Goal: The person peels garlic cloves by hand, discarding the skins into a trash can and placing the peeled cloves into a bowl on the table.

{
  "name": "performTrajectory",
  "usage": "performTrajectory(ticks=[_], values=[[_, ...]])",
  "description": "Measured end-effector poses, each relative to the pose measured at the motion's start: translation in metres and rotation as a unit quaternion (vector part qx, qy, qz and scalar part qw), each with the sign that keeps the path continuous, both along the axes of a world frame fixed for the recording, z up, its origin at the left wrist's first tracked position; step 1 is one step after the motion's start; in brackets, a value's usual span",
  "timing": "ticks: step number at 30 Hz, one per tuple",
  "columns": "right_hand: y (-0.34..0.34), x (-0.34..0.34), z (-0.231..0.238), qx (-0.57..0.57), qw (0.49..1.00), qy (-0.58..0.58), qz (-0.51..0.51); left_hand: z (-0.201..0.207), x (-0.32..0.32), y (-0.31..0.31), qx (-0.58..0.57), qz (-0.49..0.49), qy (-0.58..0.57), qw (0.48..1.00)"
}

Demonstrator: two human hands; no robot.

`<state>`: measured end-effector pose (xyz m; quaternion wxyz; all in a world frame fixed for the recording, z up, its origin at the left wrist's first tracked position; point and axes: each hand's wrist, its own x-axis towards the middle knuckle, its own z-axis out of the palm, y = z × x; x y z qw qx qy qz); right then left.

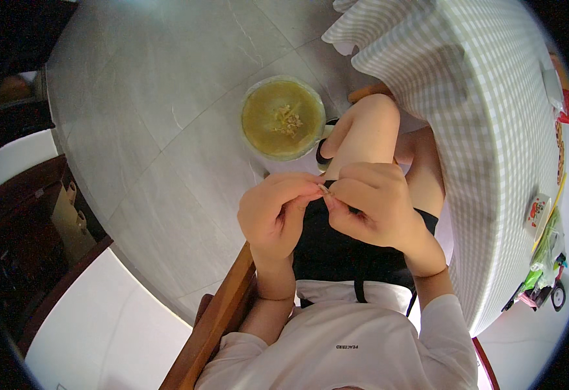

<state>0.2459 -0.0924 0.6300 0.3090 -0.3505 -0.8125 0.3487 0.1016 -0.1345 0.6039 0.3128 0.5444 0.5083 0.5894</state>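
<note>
Over my lap, my left hand (275, 211) and my right hand (377, 203) meet fingertip to fingertip. Both are closed in a pinch around one small pale piece (325, 190), too little of which shows to name. Beyond my hands, on the floor, stands a round bin (258, 140) with a clear plastic liner and a yellow-green inside. Small pale and yellowish scraps (287, 121) lie in the middle of it.
A table with a checked cloth (486, 162) runs along my right. On it are a small white cup (537, 211) with a red picture and a plastic bag with green things (546, 257). My wooden chair's armrest (223, 309) is at my left. Grey tiles (187, 78) cover the floor.
</note>
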Motion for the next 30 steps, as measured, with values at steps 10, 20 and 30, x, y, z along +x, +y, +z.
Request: performTrajectory(ticks=[10, 20, 30], values=[[0.005, 0.001, 0.000, 0.057, 0.997, -0.040, 0.023, -0.004, 0.001, 0.001, -0.049, -0.031, 0.001, 0.998], [-0.004, -0.006, -0.006, -0.184, 0.975, 0.115, -0.040, -0.003, 0.006, -0.001, -0.022, -0.021, 0.008, 0.999], [-0.012, -0.010, -0.013, -0.274, 0.927, 0.251, -0.056, 0.001, 0.011, -0.006, -0.087, 0.122, -0.061, 0.987]])
